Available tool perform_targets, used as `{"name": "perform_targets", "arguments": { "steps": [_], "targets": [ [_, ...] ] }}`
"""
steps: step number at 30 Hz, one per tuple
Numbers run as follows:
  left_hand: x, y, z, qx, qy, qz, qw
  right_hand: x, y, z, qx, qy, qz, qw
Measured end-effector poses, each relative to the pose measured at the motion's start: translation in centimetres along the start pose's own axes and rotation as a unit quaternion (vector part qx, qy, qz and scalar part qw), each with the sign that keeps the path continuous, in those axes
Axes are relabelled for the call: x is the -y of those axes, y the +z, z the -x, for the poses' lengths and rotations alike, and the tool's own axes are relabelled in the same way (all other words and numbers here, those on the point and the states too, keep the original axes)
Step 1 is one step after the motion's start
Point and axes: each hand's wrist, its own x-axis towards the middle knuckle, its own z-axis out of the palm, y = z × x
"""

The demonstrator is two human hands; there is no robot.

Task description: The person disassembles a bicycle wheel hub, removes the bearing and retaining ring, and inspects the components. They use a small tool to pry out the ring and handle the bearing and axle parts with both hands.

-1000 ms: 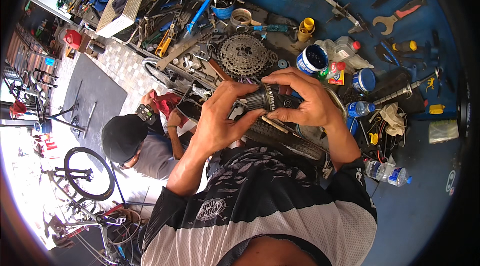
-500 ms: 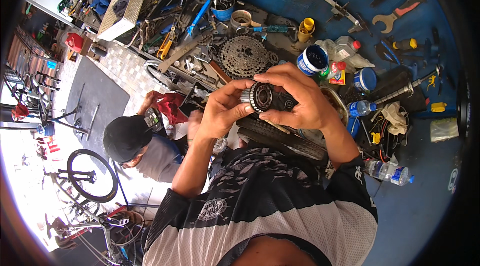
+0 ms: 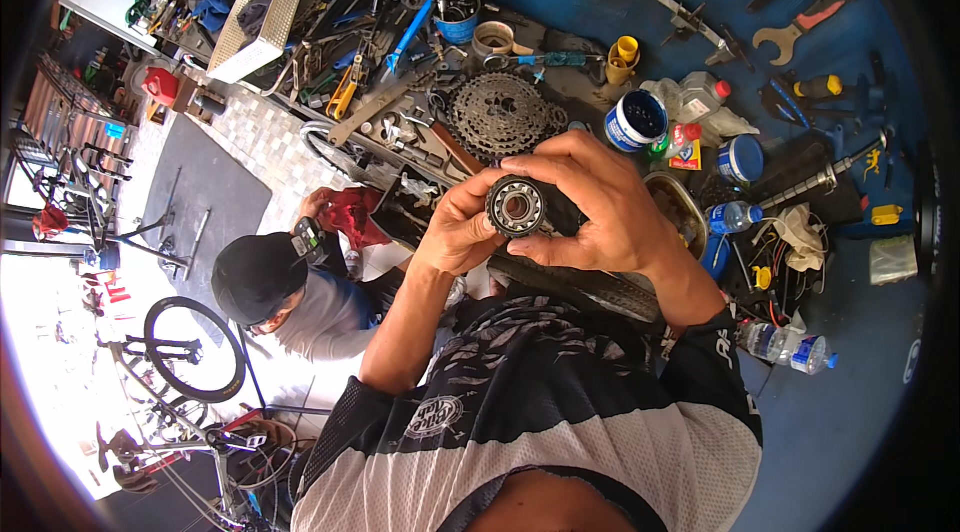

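Observation:
A round metal freehub body (image 3: 516, 205) is held up before my chest, its open end with a ring bearing facing me. My left hand (image 3: 452, 230) grips it from the left, thumb and fingers closed on its side. My right hand (image 3: 615, 200) curls round from the right, its fingertips at the upper rim and its thumb at the lower rim. Just beyond the hands, a large bicycle cassette (image 3: 503, 119) lies flat on the cluttered bench. Below the right hand, part of a tyre (image 3: 610, 290) shows.
Open blue-and-white tub (image 3: 636, 121), yellow cups (image 3: 622, 59) and bottles (image 3: 733, 218) stand on the bench's right side. Tools crowd its left, near a perforated white tray (image 3: 262, 17). Beside my left arm a person in a black cap (image 3: 258, 279) crouches, holding red cloth (image 3: 352, 219).
The freehub body has been turned, so its bearing end now faces me more squarely and its splined side is hidden. Both hands stay on it. The whole view has shifted slightly.

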Motion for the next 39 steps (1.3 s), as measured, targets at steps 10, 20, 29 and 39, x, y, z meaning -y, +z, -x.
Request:
{"name": "perform_targets", "arguments": {
  "steps": [10,20,29,39],
  "targets": [
    [0.21,-0.32,0.08,-0.011,0.006,-0.004,1.000,0.58,-0.08,-0.30,-0.007,-0.009,0.028,1.000],
    [0.45,-0.47,-0.26,-0.007,0.005,-0.002,1.000,0.47,-0.15,-0.24,-0.015,-0.004,0.031,0.999],
    [0.42,-0.23,-0.39,-0.014,0.001,-0.007,1.000,0.41,-0.27,-0.20,-0.019,-0.004,0.028,0.999],
    [0.52,-0.31,-0.36,-0.029,0.007,-0.019,0.999,0.19,-0.10,-0.07,-0.022,-0.006,0.028,0.999]
  ]
}}
